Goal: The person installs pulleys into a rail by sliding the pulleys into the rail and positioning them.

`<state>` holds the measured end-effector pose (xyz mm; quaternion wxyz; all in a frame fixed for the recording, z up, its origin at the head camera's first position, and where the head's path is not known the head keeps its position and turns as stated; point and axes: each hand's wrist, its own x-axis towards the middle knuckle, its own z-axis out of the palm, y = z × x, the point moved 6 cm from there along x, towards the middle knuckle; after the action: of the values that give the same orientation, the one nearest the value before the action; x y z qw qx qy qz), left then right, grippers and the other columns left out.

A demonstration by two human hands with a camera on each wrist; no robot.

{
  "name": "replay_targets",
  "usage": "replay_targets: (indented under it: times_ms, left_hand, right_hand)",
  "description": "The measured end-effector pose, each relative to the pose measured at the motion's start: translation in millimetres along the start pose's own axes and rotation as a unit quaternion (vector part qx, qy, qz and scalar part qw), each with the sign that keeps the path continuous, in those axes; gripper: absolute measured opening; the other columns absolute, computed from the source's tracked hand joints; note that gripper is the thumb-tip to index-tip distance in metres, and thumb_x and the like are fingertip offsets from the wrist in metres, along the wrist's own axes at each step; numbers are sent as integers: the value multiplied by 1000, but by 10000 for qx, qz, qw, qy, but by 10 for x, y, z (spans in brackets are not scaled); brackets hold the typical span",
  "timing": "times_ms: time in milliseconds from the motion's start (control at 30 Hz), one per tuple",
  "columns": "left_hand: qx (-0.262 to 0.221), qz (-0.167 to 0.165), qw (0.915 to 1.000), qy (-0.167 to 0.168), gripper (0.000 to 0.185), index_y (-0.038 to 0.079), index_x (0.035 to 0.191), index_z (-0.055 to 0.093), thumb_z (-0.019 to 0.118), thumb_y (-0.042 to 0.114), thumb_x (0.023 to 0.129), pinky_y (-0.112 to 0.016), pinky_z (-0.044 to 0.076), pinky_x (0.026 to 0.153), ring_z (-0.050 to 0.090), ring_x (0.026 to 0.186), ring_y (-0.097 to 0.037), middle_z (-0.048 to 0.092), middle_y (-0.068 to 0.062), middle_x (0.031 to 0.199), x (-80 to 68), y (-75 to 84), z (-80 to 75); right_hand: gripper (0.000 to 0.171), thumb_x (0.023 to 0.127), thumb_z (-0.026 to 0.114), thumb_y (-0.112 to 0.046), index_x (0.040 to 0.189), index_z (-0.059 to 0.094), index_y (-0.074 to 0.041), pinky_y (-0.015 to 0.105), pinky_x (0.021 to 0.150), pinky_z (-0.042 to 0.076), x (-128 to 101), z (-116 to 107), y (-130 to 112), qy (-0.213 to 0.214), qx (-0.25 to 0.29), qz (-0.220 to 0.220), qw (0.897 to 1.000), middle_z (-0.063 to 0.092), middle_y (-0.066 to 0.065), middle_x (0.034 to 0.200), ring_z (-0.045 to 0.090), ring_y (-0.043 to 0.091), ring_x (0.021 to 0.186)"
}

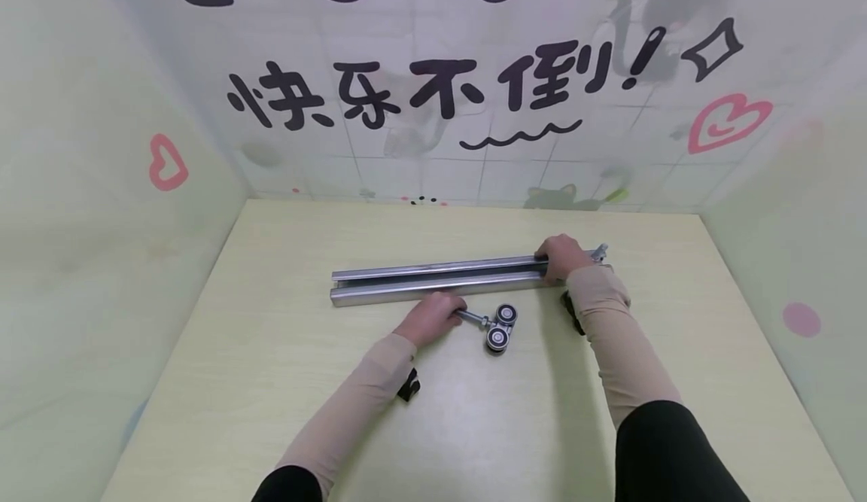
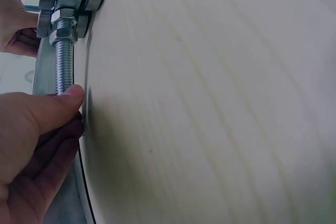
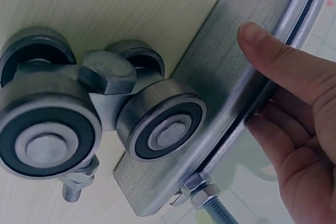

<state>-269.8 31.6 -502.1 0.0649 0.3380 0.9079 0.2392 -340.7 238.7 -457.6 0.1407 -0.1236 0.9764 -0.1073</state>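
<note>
Pinching the roller trolley (image 1: pixel 501 327) by the free end of its threaded bolt (image 2: pixel 64 61), between thumb and fingers of the left hand (image 1: pixel 431 317), on the near side of the metal rail (image 1: pixel 379 296). Pointing bolt to the left and wheels (image 1: pixel 506 314) to the right, long axis slanting slightly nearer at the wheel end. Whether touching the table (image 1: pixel 474 427) or just above it, cannot tell. Gripping the rail near its right end with the right hand (image 1: pixel 564 259). For the rail, a crosswise lie on the table, nearly left to right, right end slightly farther away. In full length only from the head. From the left wrist, clearly: two nuts (image 2: pixel 63 36) close against the wheels. Only from the right wrist: all four wheels, with a hex head (image 3: pixel 107 74) between them. Large there, tiny from the head: a second bolt (image 3: pixel 218 208) jutting at the rail's right end.
</note>
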Motion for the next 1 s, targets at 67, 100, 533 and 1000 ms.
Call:
replay_targets:
  times_ms: [67,100,533,1000]
  left_hand:
    - [42,-6,10000,31,11,7,90,66,68,8,78,-27,51,75,62,79,-17,67,-3,84,3,-3,-2]
    - [55,-10,10000,36,10,8,88,66,68,9,79,-26,51,74,62,78,-16,66,-2,83,4,-5,-3]
    - [92,352,9990,260,6,9,88,64,65,10,81,-25,51,74,61,79,-15,66,-1,83,-35,64,-97]
    - [365,899,9935,597,10,9,91,64,63,15,84,-22,51,74,62,79,-13,67,-2,90,-20,383,-285]
  right_hand:
    - [51,59,78,2,108,63,4,46,95,42,1,3,-8,29,-31,-16,10000,60,21,113,53,38,106]
    - [51,59,78,2,108,63,3,46,95,42,0,2,-11,42,-36,-20,10000,60,21,113,53,38,106]
    - [52,58,78,2,108,63,4,47,94,42,27,34,20,103,-77,-55,9999,61,21,113,53,39,106]
    - [52,59,79,1,108,63,5,47,93,42,16,40,13,138,-22,-70,9999,60,22,113,52,40,105]
